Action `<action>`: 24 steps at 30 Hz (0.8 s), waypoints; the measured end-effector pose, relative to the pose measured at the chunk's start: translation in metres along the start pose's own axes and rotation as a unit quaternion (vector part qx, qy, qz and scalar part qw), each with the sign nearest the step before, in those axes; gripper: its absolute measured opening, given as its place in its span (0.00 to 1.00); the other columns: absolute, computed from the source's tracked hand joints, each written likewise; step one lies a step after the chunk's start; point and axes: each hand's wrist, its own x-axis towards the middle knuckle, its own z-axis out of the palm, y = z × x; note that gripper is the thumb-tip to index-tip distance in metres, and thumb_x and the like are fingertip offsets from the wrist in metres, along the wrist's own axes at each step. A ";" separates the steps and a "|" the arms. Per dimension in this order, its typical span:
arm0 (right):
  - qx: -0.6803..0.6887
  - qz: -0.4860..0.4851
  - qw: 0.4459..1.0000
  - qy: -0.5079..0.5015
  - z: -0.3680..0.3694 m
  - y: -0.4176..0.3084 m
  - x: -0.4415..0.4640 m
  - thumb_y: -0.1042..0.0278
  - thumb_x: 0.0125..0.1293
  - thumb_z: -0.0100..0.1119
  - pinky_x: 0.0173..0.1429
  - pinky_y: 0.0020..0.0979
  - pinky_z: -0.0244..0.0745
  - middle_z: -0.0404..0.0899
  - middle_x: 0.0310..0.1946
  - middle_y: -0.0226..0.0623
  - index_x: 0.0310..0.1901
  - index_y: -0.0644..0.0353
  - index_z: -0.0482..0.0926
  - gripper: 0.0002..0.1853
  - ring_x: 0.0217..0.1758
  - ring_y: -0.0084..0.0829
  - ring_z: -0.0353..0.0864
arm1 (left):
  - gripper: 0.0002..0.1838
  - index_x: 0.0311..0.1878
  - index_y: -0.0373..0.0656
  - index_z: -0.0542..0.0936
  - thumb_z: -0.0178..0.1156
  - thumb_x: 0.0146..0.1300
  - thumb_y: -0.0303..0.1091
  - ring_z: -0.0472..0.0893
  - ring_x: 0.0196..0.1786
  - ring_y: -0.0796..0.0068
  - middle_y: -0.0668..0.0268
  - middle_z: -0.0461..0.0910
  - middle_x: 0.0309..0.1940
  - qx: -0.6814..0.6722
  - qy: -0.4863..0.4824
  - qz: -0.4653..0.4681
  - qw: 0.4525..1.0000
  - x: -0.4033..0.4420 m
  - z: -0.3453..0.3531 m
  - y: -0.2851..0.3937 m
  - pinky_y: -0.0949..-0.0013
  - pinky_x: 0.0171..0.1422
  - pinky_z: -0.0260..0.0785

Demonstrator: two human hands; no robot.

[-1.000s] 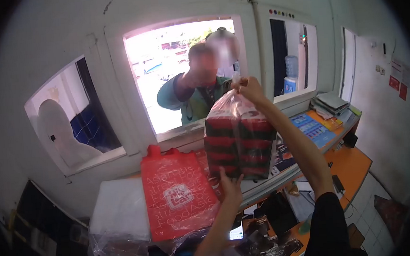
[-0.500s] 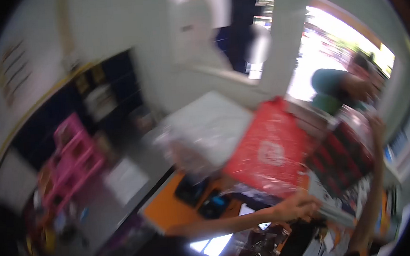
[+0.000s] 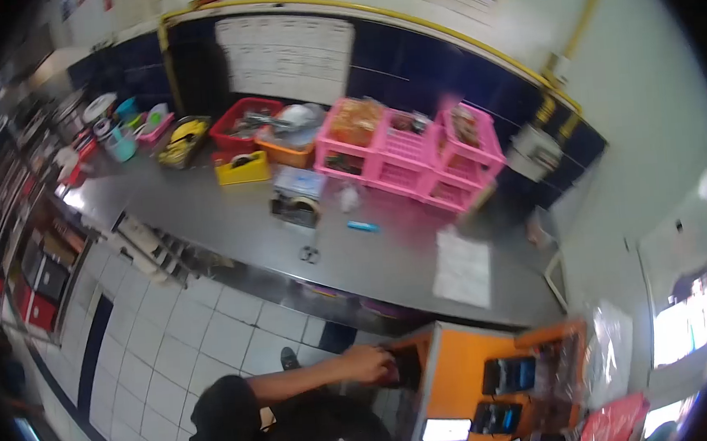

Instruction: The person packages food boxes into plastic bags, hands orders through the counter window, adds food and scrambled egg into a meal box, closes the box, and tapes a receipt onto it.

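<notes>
My left hand [image 3: 369, 364] reaches across to the side of an orange desk [image 3: 458, 369], at a dark recess below its top. Its fingers curl closed round something small and dark reddish, which I cannot make out. My right hand is out of view. On the desk top stand two dark devices, a card-machine-like one [image 3: 508, 375] and another with a lit screen [image 3: 497, 417]. Nearer me lie bright-screened phones or tablets [image 3: 446, 431]. The red plastic bag [image 3: 612, 425] shows at the lower right edge.
A steel counter [image 3: 397, 258] runs along the wall, bearing pink baskets [image 3: 402, 156], a red basket [image 3: 240, 122], scissors [image 3: 310, 255], a blue marker [image 3: 363, 226] and white paper [image 3: 462, 268]. White floor tiles [image 3: 218, 336] lie below. A shelf rack [image 3: 7, 195] stands at far left.
My view has swung left, away from the window, the person outside and the patterned packet. My left hand has gone from the red bag to the desk's side; my right hand has left view.
</notes>
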 end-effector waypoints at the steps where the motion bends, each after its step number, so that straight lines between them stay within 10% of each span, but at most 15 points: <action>1: 0.032 0.017 0.999 -0.014 0.017 -0.036 -0.032 0.69 0.72 0.55 0.52 0.34 0.75 0.81 0.41 0.33 0.49 0.65 0.80 0.10 0.44 0.29 0.80 | 0.22 0.59 0.45 0.79 0.57 0.65 0.43 0.81 0.55 0.47 0.50 0.81 0.52 -0.038 0.033 -0.084 0.995 -0.028 -0.007 -0.049 0.49 0.59 0.74; 5: 0.192 0.067 0.969 -0.141 0.069 -0.207 -0.171 0.69 0.72 0.56 0.53 0.34 0.76 0.81 0.42 0.33 0.49 0.66 0.79 0.10 0.45 0.29 0.80 | 0.23 0.61 0.45 0.78 0.56 0.67 0.44 0.80 0.56 0.49 0.53 0.82 0.53 -0.019 0.116 -0.316 0.941 -0.153 -0.056 -0.183 0.50 0.60 0.74; 8: 0.477 0.305 0.618 -0.546 0.063 -0.395 -0.297 0.71 0.72 0.57 0.54 0.34 0.76 0.82 0.43 0.33 0.50 0.67 0.77 0.10 0.47 0.30 0.81 | 0.22 0.61 0.45 0.78 0.56 0.67 0.43 0.81 0.56 0.50 0.54 0.82 0.53 -0.102 0.273 -0.408 0.865 -0.266 -0.103 -0.225 0.52 0.61 0.73; 10: 0.469 -0.140 0.520 -0.701 -0.022 -0.544 -0.326 0.71 0.70 0.58 0.54 0.34 0.75 0.83 0.41 0.39 0.49 0.66 0.80 0.10 0.45 0.32 0.82 | 0.19 0.57 0.44 0.79 0.56 0.68 0.42 0.81 0.56 0.52 0.54 0.82 0.54 -0.162 0.411 -0.407 0.800 -0.324 -0.127 -0.245 0.52 0.59 0.73; 13: 0.533 -0.311 0.173 -0.768 -0.078 -0.636 -0.394 0.65 0.68 0.62 0.55 0.34 0.75 0.84 0.45 0.45 0.51 0.63 0.81 0.14 0.47 0.35 0.83 | 0.21 0.60 0.44 0.78 0.56 0.68 0.43 0.82 0.55 0.51 0.54 0.82 0.55 -0.064 0.479 -0.465 0.742 -0.399 -0.122 -0.276 0.54 0.61 0.73; 15: 0.472 -0.361 0.041 -0.803 -0.111 -0.685 -0.423 0.62 0.68 0.63 0.55 0.36 0.76 0.84 0.45 0.46 0.52 0.63 0.80 0.16 0.48 0.40 0.84 | 0.21 0.58 0.45 0.79 0.56 0.69 0.46 0.81 0.55 0.53 0.54 0.82 0.51 -0.076 0.450 -0.562 0.689 -0.440 -0.116 -0.294 0.52 0.59 0.73; 21: 0.461 -0.482 0.045 -0.744 -0.143 -0.806 -0.549 0.60 0.68 0.62 0.52 0.39 0.78 0.84 0.44 0.45 0.50 0.62 0.80 0.16 0.47 0.45 0.84 | 0.23 0.60 0.47 0.79 0.56 0.68 0.50 0.80 0.57 0.54 0.57 0.81 0.57 -0.339 0.496 -0.562 0.569 -0.537 -0.091 -0.380 0.53 0.62 0.72; 24: 0.445 -0.512 0.050 -0.733 -0.168 -0.901 -0.624 0.60 0.67 0.60 0.50 0.39 0.78 0.84 0.43 0.45 0.48 0.61 0.81 0.14 0.45 0.46 0.84 | 0.24 0.59 0.47 0.80 0.58 0.67 0.51 0.82 0.55 0.53 0.55 0.84 0.52 -0.181 0.328 -0.678 0.632 -0.581 -0.051 -0.444 0.54 0.62 0.73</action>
